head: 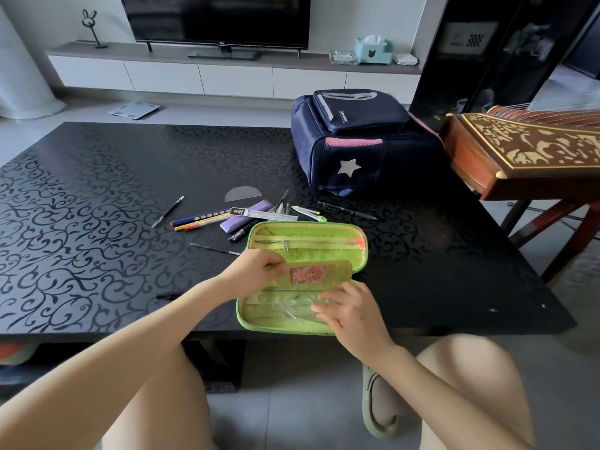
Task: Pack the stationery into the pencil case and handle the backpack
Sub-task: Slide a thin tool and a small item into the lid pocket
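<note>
The green pencil case (324, 235) lies unzipped and spread flat at the tabletop's (97, 222) 6 o'clock edge, its mesh zip-pocket half towards 12 o'clock and its deeper half nearest the person. A middle flap (337, 271) bearing a pink picture stands between the two halves. The left grip (259, 271) pinches the flap's 9 o'clock end, fingers curled round its edge. The right grip (354, 315) has bent fingers on a clear plastic sheet (292, 310) lying in the near half; whether it pinches the sheet or only presses it I cannot tell.

From the case, at 11 to 12 o'clock, loose stationery is scattered: coloured pencils (201, 220), a purple box (232, 224), a packaged ruler (272, 216), a green compass (308, 212) and a clear protractor (243, 193). A black pen (168, 212) lies at 10 o'clock, another pen (350, 212) at 1 o'clock.

Farther off at 1 o'clock the navy backpack (357, 147) sits on the tabletop, a silver star on its side. At 2 o'clock a carved wooden zither (526, 147) rests on a stand beside the tabletop. A television (220, 17) stands beyond at 12 o'clock.
</note>
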`<state>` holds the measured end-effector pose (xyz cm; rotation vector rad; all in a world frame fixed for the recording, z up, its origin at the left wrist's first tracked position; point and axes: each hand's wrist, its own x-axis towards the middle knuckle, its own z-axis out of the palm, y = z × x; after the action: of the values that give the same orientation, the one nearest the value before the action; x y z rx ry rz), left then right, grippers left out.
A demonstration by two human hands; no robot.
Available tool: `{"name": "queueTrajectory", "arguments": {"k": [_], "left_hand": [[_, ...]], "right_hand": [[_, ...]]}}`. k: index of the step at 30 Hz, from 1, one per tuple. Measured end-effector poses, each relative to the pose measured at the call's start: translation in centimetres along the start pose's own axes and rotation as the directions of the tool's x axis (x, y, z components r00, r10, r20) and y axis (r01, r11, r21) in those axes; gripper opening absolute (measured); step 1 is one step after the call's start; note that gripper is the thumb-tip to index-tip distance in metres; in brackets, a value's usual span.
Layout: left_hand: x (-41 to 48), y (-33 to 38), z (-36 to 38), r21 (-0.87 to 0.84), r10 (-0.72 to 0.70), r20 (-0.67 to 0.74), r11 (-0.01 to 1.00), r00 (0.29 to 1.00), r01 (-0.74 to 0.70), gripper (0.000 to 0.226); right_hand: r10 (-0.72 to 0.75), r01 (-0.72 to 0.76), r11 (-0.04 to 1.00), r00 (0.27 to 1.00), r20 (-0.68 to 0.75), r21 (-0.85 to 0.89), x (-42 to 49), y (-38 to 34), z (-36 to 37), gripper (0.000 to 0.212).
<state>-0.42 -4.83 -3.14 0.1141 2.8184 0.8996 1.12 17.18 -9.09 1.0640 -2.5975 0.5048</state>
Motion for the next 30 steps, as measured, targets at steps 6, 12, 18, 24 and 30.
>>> {"name": "queueTrajectory", "arguments": {"k": [6,12,18,24,30], "left_hand": [[-0.5,-0.9,0.3,-0.010,0.022,0.067,1.000,0.998,-0.021,0.029],[-0.8,-1.3,0.4,0.029,0.056,0.111,0.998,0.992,-0.060,0.028],[-0.4,-1.0,-0.1,-0.018,0.039,0.115,0.999,0.993,-0.038,0.028],[-1.3,-1.1,-0.8,-0.008,0.042,0.293,0.999,0.955,-0.041,0.023],[1.4,-2.9,-1.8,0.094,0.015,-0.323,0.995,0.946,0.016,0.017]], "right_hand": [[0.008,0.031,0.989,0.963,0.269,-0.141,-0.6,1.5,-1.8,0.067],[0.022,0.091,0.925,0.956,0.293,-0.368,-0.6,0.8,-1.7,0.068],[0.002,0.073,0.944,0.974,0.226,-0.321,-0.6,-0.6,-2.0,0.058],[0.192,-0.200,0.979,0.964,-0.181,-0.027,3.1,0.2,-5.4,0.032],[0.454,-0.423,0.884,0.880,0.142,-0.199,10.3,4.8,-4.4,0.047]]}}
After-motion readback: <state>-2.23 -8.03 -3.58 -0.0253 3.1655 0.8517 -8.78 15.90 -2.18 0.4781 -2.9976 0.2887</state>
